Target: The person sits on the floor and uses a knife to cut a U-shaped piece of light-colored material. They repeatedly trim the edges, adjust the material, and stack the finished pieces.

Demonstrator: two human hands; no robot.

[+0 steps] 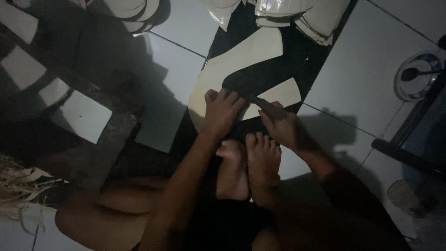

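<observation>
A person sits on a pale tiled floor [186, 28] in dim light, bare feet [248, 165] together, both hands on a cream sheet [232, 65] lying over a black sheet [302, 56] just beyond the toes. The left hand [220, 111] presses the cream sheet's near edge, fingers curled close together. The right hand [278, 123] lies just to its right, fingers pressed together on a narrow cream strip; whether it pinches a tool cannot be told. Stacked cream cut pieces [302, 16] lie far, and a bowl with a spoon [418, 74] sits far right.
</observation>
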